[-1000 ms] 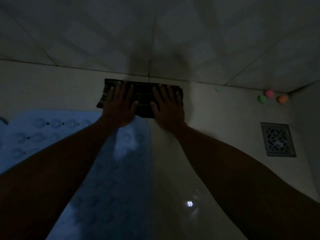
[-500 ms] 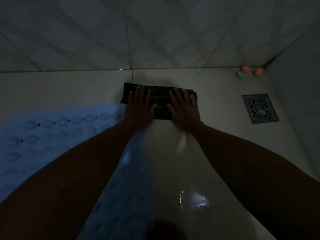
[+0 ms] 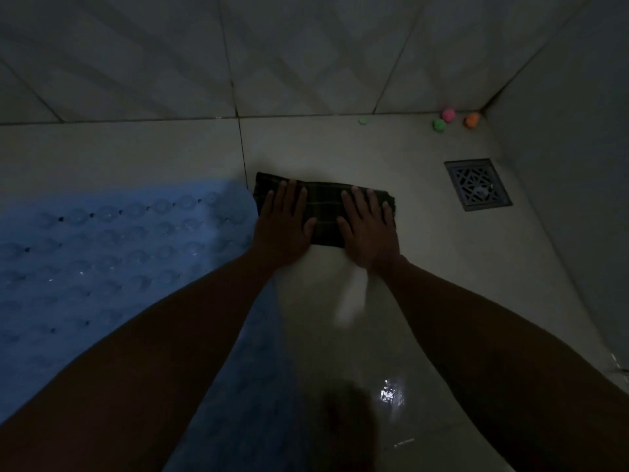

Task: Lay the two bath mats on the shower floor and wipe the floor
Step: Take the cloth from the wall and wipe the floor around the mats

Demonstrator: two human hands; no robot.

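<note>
Light: the shower was dim, colours muted, fine detail hard to read
Left hand: the left hand (image 3: 284, 226) lay palm down on the left half of the cloth, its fingers (image 3: 289, 195) spread and stretched toward the wall
Left grip: flat and unclenched, pressing on the cloth rather than closing round it
Right hand: the right hand (image 3: 369, 229) lay palm down on the right half of the cloth, fingers spread, thumb pointing toward the other hand
Right grip: likewise flat and unclenched, pressing down, nothing pinched
Cloth: a dark folded cloth (image 3: 325, 212) with faint lighter stripes lay flat on the shower floor (image 3: 340, 148), its left end just beside the mat's far right corner, a strip of it showing between the two hands
Bath mat: one blue bath mat (image 3: 112, 253) lay flat on the left part of the floor, its surface covered with round bumps and small holes, the left forearm crossing over its near right part; a second mat could not be made out
Floor: pale tiles, with a bright wet glint (image 3: 388, 395) near the lower middle, between the two forearms
Drain: a square metal drain grate (image 3: 476, 183) sat in the floor to the right of the cloth, apart from it
Corner: a pink ball (image 3: 448, 114), a green ball (image 3: 439, 125) and an orange ball (image 3: 472, 120) sat close together where floor met wall (image 3: 306, 56); a small pale green piece (image 3: 364, 120) lay further left along the wall's foot
</note>
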